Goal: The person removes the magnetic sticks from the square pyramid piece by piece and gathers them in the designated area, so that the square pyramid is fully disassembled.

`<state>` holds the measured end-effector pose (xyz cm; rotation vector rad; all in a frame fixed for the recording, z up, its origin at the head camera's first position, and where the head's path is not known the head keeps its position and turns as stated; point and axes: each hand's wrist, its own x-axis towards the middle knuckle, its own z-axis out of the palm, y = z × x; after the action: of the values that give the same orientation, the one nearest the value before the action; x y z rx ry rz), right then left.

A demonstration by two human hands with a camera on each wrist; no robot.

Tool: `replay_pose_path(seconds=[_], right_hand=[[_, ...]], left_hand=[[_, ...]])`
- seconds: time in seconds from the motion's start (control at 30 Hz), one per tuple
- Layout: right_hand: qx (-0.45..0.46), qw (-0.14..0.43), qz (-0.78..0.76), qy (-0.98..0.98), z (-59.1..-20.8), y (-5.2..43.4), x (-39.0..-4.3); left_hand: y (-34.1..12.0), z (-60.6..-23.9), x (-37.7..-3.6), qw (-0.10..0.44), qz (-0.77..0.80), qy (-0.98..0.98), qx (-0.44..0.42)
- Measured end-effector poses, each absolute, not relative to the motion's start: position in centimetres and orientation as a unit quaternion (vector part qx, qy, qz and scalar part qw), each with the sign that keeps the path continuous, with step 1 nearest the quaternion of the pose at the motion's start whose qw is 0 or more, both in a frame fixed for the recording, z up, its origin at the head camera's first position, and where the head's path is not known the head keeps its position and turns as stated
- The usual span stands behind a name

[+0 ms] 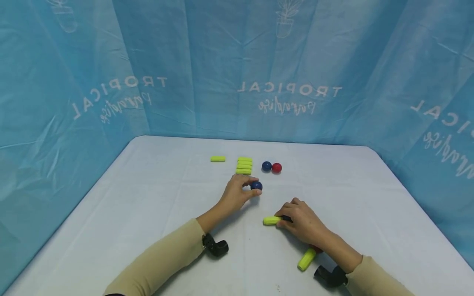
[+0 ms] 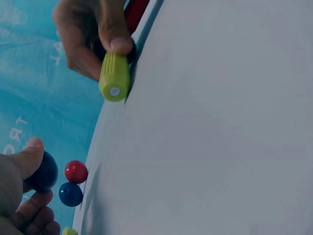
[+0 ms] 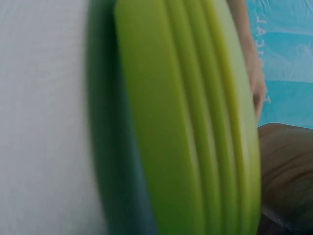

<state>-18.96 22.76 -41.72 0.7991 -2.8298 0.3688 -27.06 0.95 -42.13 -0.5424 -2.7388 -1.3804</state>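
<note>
My left hand point(image 1: 237, 192) pinches a dark blue ball point(image 1: 256, 186) between thumb and fingertips, over the middle of the white table. In the left wrist view the blue ball point(image 2: 44, 172) shows between thumb and fingers. My right hand point(image 1: 301, 220) holds a ribbed lime-green handle point(image 1: 272, 220) with a black part at the fingers. Its end carries a round pale spot in the left wrist view. Under the right wrist lies another lime handle point(image 1: 306, 260) beside something dark red point(image 1: 316, 248), partly hidden by the arm. This lime piece point(image 3: 190, 117) fills much of the right wrist view.
Beyond my left hand, several lime pieces point(image 1: 244, 166) lie side by side in a column. One more lime piece point(image 1: 218, 159) lies to their left. A second blue ball point(image 1: 266, 166) and a red ball point(image 1: 276, 167) sit together to their right. Blue curtains point(image 1: 237, 61) surround the table.
</note>
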Motion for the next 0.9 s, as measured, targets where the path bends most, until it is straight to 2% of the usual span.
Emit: replay_pose_path(seconds=[0.13, 0.4, 0.9], right_hand=[[0.272, 0.09, 0.131, -0.949, -41.9, 22.8, -18.9], [0.286, 0.109, 0.127, -0.944, -42.0, 22.8, -18.9], [0.281, 0.11, 0.123, -0.945, -41.7, 23.1, -18.9]], left_hand=[[3.4, -42.6, -29.4, 0.009, -0.454, -0.876, -0.162], [6.4, -42.9, -31.9, 0.062, -0.402, -0.902, -0.143], [8.0, -43.3, -32.8, 0.072, -0.391, -0.911, -0.107]])
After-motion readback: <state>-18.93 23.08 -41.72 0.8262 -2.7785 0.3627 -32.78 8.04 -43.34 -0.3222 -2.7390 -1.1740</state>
